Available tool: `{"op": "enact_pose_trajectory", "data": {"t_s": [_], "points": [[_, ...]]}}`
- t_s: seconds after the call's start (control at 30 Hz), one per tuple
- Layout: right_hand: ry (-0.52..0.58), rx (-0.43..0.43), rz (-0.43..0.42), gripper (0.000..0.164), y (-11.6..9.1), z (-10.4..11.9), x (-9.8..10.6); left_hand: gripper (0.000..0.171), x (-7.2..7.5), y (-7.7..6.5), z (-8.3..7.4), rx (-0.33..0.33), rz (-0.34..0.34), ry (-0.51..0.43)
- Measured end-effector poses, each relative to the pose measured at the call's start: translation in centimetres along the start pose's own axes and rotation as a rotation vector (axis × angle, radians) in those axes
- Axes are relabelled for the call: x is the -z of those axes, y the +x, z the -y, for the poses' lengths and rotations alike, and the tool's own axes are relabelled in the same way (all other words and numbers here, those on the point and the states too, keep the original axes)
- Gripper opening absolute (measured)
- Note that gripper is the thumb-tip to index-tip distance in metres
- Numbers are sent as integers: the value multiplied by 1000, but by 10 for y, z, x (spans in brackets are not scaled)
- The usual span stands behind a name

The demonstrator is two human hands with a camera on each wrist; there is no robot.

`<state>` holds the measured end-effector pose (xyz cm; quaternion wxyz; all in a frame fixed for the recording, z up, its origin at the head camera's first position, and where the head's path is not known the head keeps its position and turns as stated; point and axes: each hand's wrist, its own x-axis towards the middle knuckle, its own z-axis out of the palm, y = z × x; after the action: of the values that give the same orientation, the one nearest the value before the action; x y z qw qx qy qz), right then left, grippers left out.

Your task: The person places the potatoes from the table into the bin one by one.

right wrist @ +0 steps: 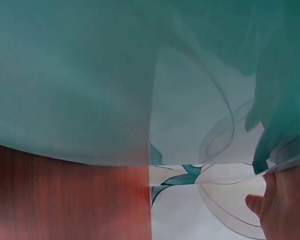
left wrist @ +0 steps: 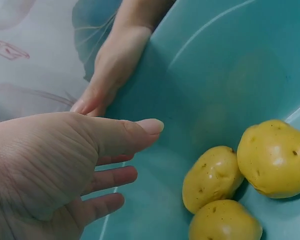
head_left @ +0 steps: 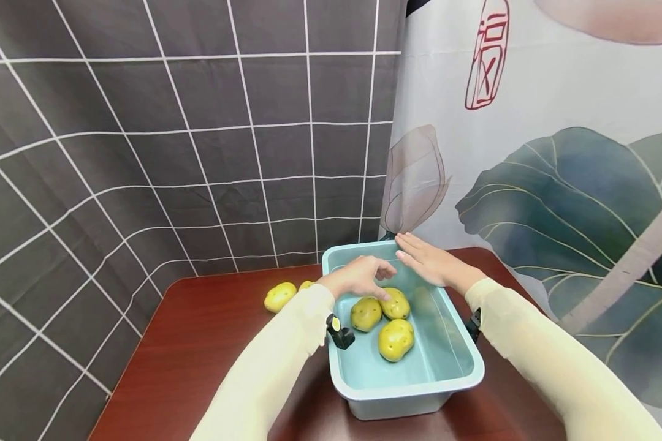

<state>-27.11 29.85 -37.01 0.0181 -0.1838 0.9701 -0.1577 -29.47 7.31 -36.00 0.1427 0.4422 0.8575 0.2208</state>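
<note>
A light-blue plastic basin [head_left: 403,404] stands on the table with three yellow potatoes lying in it: one at the front [head_left: 396,340], one at the left [head_left: 366,314], one at the back [head_left: 395,304]. Over the basin's left side hangs my left hand [head_left: 361,277], its fingers loosely bent and nothing in them. In the left wrist view its thumb and fingers stand apart from the potatoes [left wrist: 272,157]. My right hand [head_left: 434,262] rests at the far right rim with fingers straight; in the right wrist view part of the hand [right wrist: 287,207] shows below the basin's edge.
On the red-brown table [head_left: 198,349], left of the basin, lies a yellow potato [head_left: 279,297]. Another potato [head_left: 306,285] beside it is mostly hidden behind my left forearm. A dark grid-patterned curtain [head_left: 198,153] and a white curtain [head_left: 529,153] with painted leaves hang behind.
</note>
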Motion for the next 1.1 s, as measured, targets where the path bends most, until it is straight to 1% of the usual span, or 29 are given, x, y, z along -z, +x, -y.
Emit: {"op": "enact_pose_trajectory", "data": {"t_s": [0.17,0.4,0.53,0.67,0.8,0.93,1.0,1.1], "points": [[6,0,0,70,0,-2,0,59,9,-11,-7,-13,3,-1],[-1,-20,10,75,2,-2,-2,59,20,-28,-5,-27,-33,-29],[-2,-13,3,76,2,-2,-2,58,27,-40,-1,-24,-68,-56],[-25,-1,-4,75,4,-2,-3,57,32,-55,4,-16,-122,-65],[-59,0,-14,75,3,-3,-3,55,35,-70,15,-22,-176,-65],[-86,0,-27,76,3,-3,-3,54,36,-84,33,-30,-239,-81],[-91,3,-30,76,2,-2,-3,53,37,-91,43,-19,-276,-110],[-98,4,-30,76,2,-2,-2,51,38,-102,55,22,-339,-146]]}}
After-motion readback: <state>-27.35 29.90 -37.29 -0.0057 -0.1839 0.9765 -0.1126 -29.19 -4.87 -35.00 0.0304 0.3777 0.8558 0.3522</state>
